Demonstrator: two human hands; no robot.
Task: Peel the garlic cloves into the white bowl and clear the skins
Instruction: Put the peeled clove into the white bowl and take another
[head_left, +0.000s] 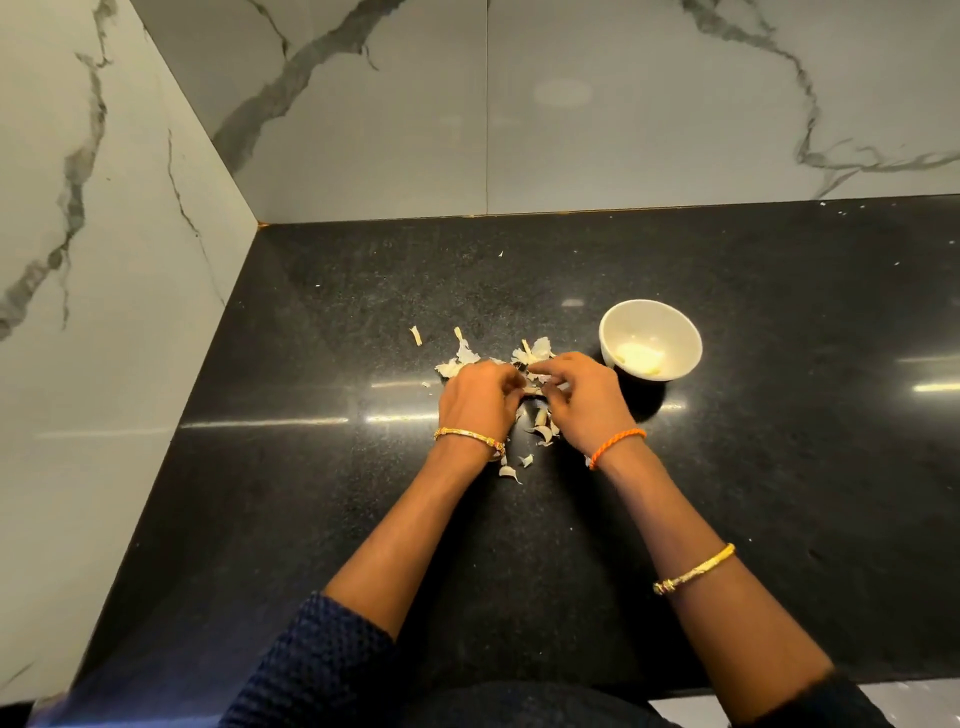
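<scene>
Left hand (480, 397) and right hand (576, 397) close together over the black counter (779, 467), fingers of both curled inward and meeting on a small piece of garlic (532, 388), mostly hidden between the fingertips. Papery skins (532, 351) scattered on the counter just beyond the hands, more between the wrists and toward the near edge. White bowl (670, 325) just to the right of the right hand, upright, with peeled cloves (639, 357) pale on its bottom.

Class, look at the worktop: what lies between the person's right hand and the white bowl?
In the head view, only bare black worktop separates the right hand from the white bowl; the garlic skins lie left of that gap.
</scene>
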